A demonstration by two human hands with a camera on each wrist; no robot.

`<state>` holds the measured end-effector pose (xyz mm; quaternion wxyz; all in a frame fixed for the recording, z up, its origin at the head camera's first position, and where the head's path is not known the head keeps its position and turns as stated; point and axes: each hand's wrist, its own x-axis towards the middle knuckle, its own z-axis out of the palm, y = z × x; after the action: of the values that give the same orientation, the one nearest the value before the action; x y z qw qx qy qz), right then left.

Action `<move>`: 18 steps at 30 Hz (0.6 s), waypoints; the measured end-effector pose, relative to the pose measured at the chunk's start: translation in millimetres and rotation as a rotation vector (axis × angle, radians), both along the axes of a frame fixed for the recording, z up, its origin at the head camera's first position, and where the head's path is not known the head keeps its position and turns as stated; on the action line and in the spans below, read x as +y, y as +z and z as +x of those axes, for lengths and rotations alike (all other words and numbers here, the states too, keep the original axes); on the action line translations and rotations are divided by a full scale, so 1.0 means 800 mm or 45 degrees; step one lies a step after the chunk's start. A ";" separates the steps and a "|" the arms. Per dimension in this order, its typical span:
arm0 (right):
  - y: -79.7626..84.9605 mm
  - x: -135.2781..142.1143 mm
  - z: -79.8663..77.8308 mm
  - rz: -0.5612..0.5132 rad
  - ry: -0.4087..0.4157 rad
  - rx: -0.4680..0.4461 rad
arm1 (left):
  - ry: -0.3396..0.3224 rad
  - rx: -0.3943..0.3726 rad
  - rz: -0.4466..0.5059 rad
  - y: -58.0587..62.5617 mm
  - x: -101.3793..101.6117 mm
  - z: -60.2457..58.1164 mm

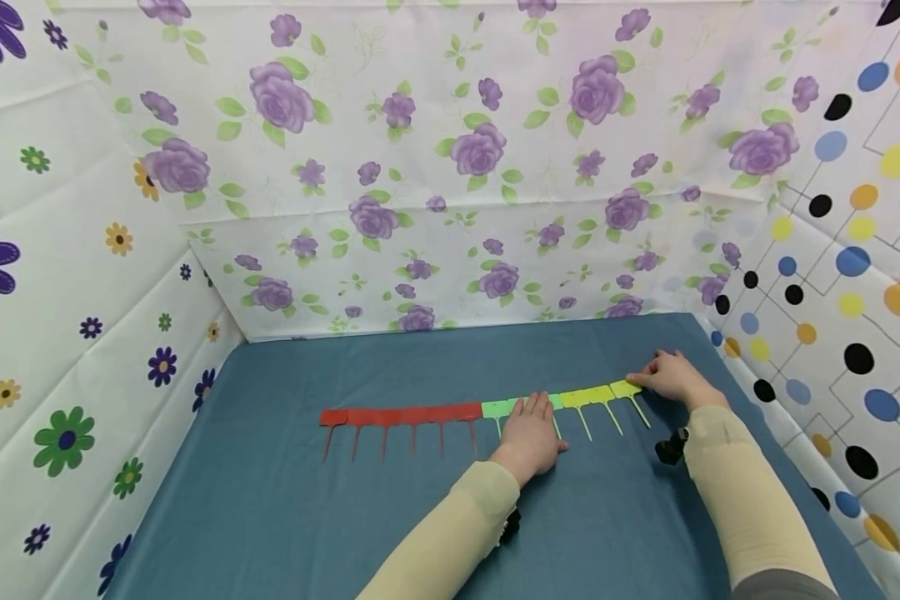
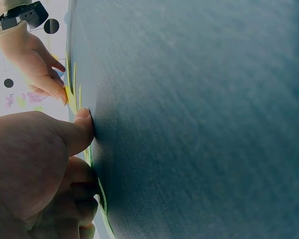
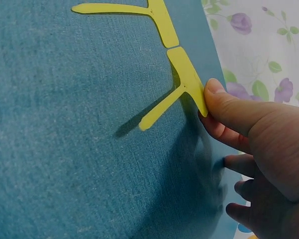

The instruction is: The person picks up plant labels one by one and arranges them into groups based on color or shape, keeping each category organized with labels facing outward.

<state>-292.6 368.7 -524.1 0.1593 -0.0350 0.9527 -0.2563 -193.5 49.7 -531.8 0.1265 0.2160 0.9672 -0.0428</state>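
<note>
A row of T-shaped plant labels runs across the blue cloth, heads side by side and thin stems toward me. Red labels point(image 1: 412, 415) form the left part, green labels point(image 1: 497, 408) the middle, yellow labels point(image 1: 587, 397) the right end. My left hand point(image 1: 531, 437) rests on the green ones with its fingers straight, covering part of them. My right hand point(image 1: 673, 377) pinches the outer end of the last yellow label point(image 3: 192, 82) between thumb and index finger. That label's stem stands off the cloth above its shadow, and its head meets the neighbouring yellow label point(image 3: 163, 22).
The blue cloth point(image 1: 270, 517) covers the table. A white sheet with purple roses point(image 1: 480, 150) hangs behind, a flowered sheet point(image 1: 67, 350) on the left and a dotted sheet point(image 1: 855, 333) on the right. Each wrist carries a black camera point(image 1: 672, 447).
</note>
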 end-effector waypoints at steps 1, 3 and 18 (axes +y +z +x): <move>0.000 -0.001 0.000 0.002 -0.001 0.002 | 0.000 0.002 -0.003 0.000 0.000 0.000; 0.001 -0.001 0.000 0.004 0.002 0.004 | -0.003 0.007 -0.009 0.000 0.000 0.000; 0.002 -0.001 0.001 0.016 0.000 -0.022 | -0.031 0.025 -0.048 0.000 0.002 -0.003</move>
<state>-291.9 368.2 -522.8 0.1678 -0.0317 0.9529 -0.2505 -195.9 51.1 -531.6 0.1205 0.2250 0.9647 -0.0646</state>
